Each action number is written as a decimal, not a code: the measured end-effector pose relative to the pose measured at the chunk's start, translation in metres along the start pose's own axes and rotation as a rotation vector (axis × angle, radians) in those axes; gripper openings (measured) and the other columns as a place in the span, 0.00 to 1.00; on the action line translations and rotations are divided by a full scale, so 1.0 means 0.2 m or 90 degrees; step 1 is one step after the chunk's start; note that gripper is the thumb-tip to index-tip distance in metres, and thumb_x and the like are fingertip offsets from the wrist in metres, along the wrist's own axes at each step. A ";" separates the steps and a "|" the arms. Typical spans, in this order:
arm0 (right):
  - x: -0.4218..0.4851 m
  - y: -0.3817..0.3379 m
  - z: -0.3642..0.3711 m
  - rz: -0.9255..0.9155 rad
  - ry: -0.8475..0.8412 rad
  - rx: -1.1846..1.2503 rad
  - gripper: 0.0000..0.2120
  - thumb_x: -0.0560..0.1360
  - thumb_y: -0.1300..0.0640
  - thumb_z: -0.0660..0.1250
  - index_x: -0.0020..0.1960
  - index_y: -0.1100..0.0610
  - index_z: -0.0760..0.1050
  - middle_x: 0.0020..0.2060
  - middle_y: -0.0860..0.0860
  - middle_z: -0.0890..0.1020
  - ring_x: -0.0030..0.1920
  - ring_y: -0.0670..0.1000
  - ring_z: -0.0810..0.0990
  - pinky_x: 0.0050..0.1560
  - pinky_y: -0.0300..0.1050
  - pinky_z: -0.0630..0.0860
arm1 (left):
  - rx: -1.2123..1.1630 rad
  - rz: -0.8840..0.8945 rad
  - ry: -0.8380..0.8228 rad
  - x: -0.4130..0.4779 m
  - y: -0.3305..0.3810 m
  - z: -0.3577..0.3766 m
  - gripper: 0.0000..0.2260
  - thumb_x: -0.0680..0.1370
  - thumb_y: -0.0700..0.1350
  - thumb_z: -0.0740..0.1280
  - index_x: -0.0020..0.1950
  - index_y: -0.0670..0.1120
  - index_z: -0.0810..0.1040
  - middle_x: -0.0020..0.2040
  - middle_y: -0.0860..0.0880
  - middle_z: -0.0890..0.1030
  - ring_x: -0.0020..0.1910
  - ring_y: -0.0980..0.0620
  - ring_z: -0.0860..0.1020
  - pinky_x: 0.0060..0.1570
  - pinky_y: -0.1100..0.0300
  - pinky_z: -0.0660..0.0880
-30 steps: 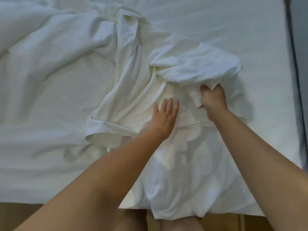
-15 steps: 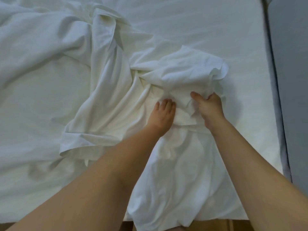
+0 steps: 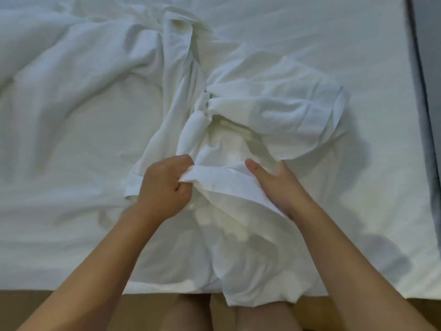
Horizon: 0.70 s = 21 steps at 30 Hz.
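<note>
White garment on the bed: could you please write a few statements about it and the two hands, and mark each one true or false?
1. The left hand grips a fold of the white garment with curled fingers. True.
2. The right hand lies flat on the bare bed, clear of the garment. False: it holds the same fold, with its thumb on top.
3. The garment is folded into a neat flat square. False: it is crumpled and twisted.
4. Part of the garment hangs over the near edge of the bed. True.
</note>
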State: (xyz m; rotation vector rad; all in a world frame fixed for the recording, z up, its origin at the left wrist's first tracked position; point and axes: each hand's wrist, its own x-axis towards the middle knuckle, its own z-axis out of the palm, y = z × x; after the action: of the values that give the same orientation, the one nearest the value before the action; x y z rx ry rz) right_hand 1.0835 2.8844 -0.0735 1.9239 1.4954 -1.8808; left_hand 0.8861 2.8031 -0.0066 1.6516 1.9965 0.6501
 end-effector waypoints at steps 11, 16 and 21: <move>-0.25 -0.14 0.55 -0.145 -0.024 -0.222 0.31 0.73 0.38 0.65 0.66 0.58 0.68 0.58 0.54 0.76 0.59 0.55 0.73 0.59 0.48 0.69 | -0.387 -0.362 0.391 -0.36 -0.17 -0.69 0.10 0.68 0.39 0.61 0.29 0.49 0.77 0.23 0.57 0.73 0.25 0.61 0.70 0.30 0.65 0.69; -0.45 -0.32 0.86 -0.222 0.166 0.181 0.14 0.79 0.55 0.60 0.37 0.58 0.69 0.26 0.46 0.68 0.25 0.42 0.65 0.29 0.37 0.65 | -0.175 -0.167 0.114 -0.45 -0.32 -0.74 0.07 0.67 0.35 0.55 0.30 0.35 0.69 0.27 0.46 0.67 0.27 0.59 0.63 0.27 0.67 0.59; -0.51 -0.39 1.03 -0.159 0.132 0.171 0.28 0.71 0.38 0.68 0.63 0.53 0.69 0.54 0.49 0.75 0.54 0.49 0.75 0.56 0.45 0.73 | -0.332 -0.104 0.072 -0.45 -0.35 -0.87 0.06 0.62 0.36 0.54 0.28 0.34 0.65 0.27 0.48 0.63 0.27 0.56 0.61 0.25 0.64 0.56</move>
State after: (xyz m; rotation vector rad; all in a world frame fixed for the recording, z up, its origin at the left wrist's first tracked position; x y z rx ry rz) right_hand 0.9047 2.7376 -0.0001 2.1957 1.6870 -2.1400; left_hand 0.7396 2.6909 0.0899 1.1514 1.8060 1.1086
